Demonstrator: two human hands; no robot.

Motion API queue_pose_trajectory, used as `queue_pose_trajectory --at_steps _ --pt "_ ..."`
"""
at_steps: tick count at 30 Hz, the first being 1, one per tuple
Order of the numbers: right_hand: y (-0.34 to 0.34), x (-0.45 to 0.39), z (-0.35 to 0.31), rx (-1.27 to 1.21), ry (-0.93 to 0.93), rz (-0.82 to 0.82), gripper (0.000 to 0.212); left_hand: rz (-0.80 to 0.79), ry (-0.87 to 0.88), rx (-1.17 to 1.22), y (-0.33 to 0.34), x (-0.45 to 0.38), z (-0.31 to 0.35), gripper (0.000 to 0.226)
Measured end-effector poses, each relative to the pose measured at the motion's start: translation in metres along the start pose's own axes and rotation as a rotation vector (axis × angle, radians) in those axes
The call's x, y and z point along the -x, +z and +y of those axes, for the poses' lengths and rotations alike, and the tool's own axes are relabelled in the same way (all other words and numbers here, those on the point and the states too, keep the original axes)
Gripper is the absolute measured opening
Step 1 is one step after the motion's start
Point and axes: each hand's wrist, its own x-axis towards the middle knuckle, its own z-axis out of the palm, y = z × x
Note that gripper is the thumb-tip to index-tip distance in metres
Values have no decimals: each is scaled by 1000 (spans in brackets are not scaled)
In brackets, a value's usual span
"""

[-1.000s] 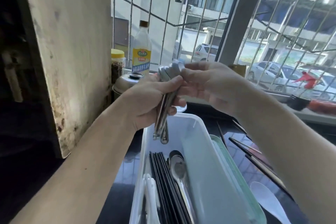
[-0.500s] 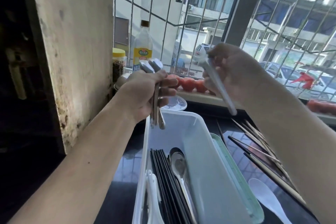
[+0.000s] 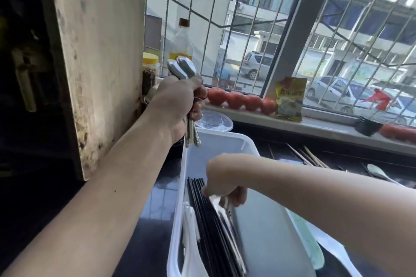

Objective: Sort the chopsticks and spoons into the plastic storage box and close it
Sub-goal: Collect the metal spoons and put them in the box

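Sorting under way. Your left hand (image 3: 177,105) grips a bundle of metal spoons (image 3: 182,69) upright above the far corner of the plastic box (image 3: 225,141). Your right hand (image 3: 225,183), inside the box, pinches what appears to be one spoon (image 3: 221,207), blurred, beside the black chopsticks (image 3: 202,220) already lying there. Wooden chopsticks (image 3: 308,157) and a spoon on the counter (image 3: 380,173) remain; the lid is not yet closed.
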Motion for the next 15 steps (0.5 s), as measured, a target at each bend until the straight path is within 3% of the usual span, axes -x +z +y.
queue_pose_trajectory --at_steps 2,5,6,11,13,15 --pt "-7 0 5 98 -49 55 32 7 1 -2 1 -1 -1 21" --pt "-13 -2 12 322 -108 337 28 15 1 1 1 -2 -2 18" --pt "-12 -3 14 366 -126 356 27 16 1 4 1 -2 -2 16" --pt "-3 -21 10 451 -184 193 16 5 -2 5 -1 -3 -3 14" --pt "-3 -33 13 448 -210 193 29 -5 -3 3 -1 -4 -4 14" --pt "-3 -40 17 497 -243 195 30 -10 -2 0 -1 -4 -5 15"
